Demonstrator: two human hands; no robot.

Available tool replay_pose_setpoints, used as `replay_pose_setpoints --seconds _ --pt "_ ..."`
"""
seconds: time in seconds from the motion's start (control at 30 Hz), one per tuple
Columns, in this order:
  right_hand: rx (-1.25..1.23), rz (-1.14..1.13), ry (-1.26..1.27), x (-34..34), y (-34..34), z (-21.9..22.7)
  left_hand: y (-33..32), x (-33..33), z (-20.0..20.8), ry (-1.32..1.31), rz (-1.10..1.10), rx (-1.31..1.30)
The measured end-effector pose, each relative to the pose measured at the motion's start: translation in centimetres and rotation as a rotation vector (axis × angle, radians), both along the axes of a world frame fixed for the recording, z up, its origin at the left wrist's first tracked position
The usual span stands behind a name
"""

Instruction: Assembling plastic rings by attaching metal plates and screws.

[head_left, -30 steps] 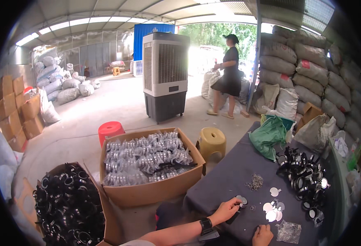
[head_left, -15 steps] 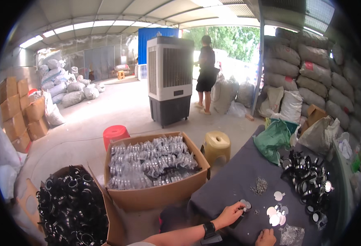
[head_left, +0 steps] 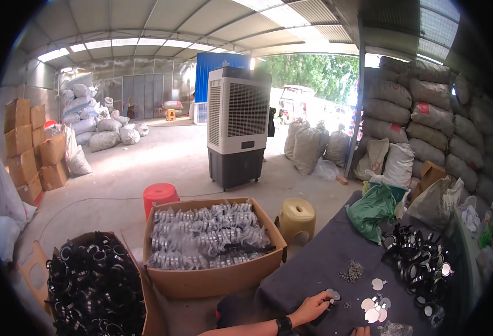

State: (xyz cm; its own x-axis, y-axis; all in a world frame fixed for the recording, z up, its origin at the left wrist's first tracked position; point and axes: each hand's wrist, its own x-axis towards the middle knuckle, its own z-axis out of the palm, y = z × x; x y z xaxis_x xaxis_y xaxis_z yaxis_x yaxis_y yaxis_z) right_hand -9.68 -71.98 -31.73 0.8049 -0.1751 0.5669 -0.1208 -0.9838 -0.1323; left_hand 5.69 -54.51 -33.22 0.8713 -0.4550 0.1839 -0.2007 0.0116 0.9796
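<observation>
My left hand [head_left: 312,309], with a dark watch on its wrist, pinches a round grey disc-shaped part [head_left: 332,294] over the dark tabletop. A black strip hangs below these fingers; its kind is unclear. Only the top of my right hand [head_left: 362,331] shows at the lower edge, near several loose pale discs with small tabs [head_left: 372,307], and its fingers are mostly cut off. Beyond the left hand lies a heap of tiny metal pieces [head_left: 351,272]. Crumpled clear plastic [head_left: 396,329] lies beside the right hand.
Black ring-shaped parts [head_left: 414,255] are piled at the table's right, near a green sack [head_left: 371,213]. Left of the table stand a carton [head_left: 213,288] of plastic-wrapped parts, a box of black rings [head_left: 98,285], a yellow stool [head_left: 297,215] and a red stool [head_left: 161,196]. An air cooler [head_left: 238,123] stands farther off.
The view has tilted up, so the table and my hands sit lower and less of my right hand shows. The person beyond is now almost hidden behind the cooler. My left hand keeps its grip.
</observation>
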Motion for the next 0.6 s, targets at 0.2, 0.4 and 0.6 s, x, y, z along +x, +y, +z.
replay_pose_setpoints --seconds 0.2,0.4,0.6 --pt "0.017 0.016 -0.004 0.2 0.1 0.1 0.1 0.0 0.0 -0.023 0.022 0.010" --pt "0.014 0.003 -0.003 0.1 0.2 0.1 -0.3 0.1 -0.9 -0.036 0.027 -0.027" --pt "0.015 -0.004 0.000 0.1 0.2 0.0 -0.3 0.2 -1.0 -0.017 0.015 -0.026"
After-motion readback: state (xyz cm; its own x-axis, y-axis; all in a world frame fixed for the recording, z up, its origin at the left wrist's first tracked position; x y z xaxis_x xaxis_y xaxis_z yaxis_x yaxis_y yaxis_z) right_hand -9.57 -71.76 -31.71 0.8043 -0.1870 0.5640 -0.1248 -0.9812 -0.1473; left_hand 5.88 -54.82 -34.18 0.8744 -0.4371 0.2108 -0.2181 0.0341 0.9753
